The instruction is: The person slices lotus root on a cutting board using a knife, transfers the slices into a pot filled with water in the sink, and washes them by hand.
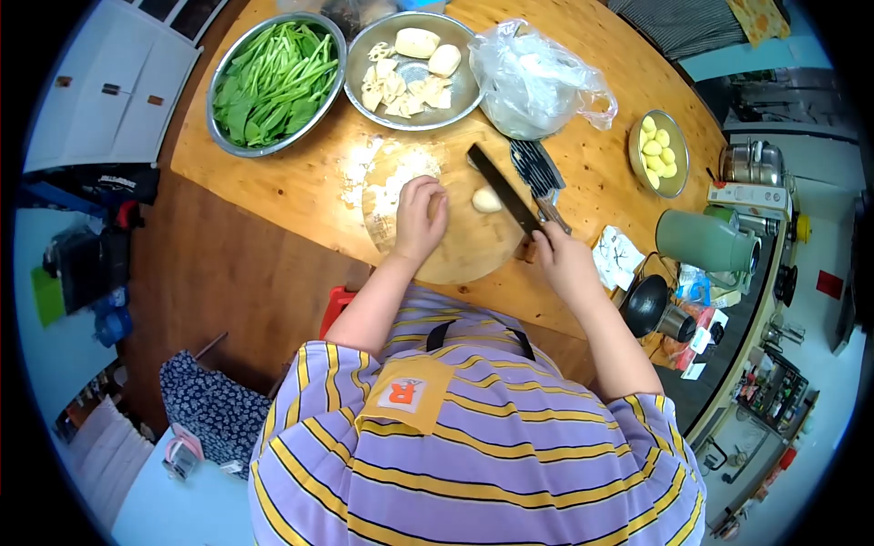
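Extending from a striped top (492,473), two bare forearms reach over a wooden table (291,196). The right hand (560,259) has its fingers wrapped around the handle of a knife (503,189), whose dark blade slants away to the left over a round board (469,255). The left hand (421,218) is over the board's left part, fingers bent and close together; whether they pinch anything, I cannot tell. Between that hand and the blade, a pale piece (486,200) lies on the board, just beside the blade. Right of the knife is a black slatted tool (535,166). Farther off, a steel bowl (355,89) holds pale slices and chunks, between heaped greens (278,82) and a plastic bag (537,82).
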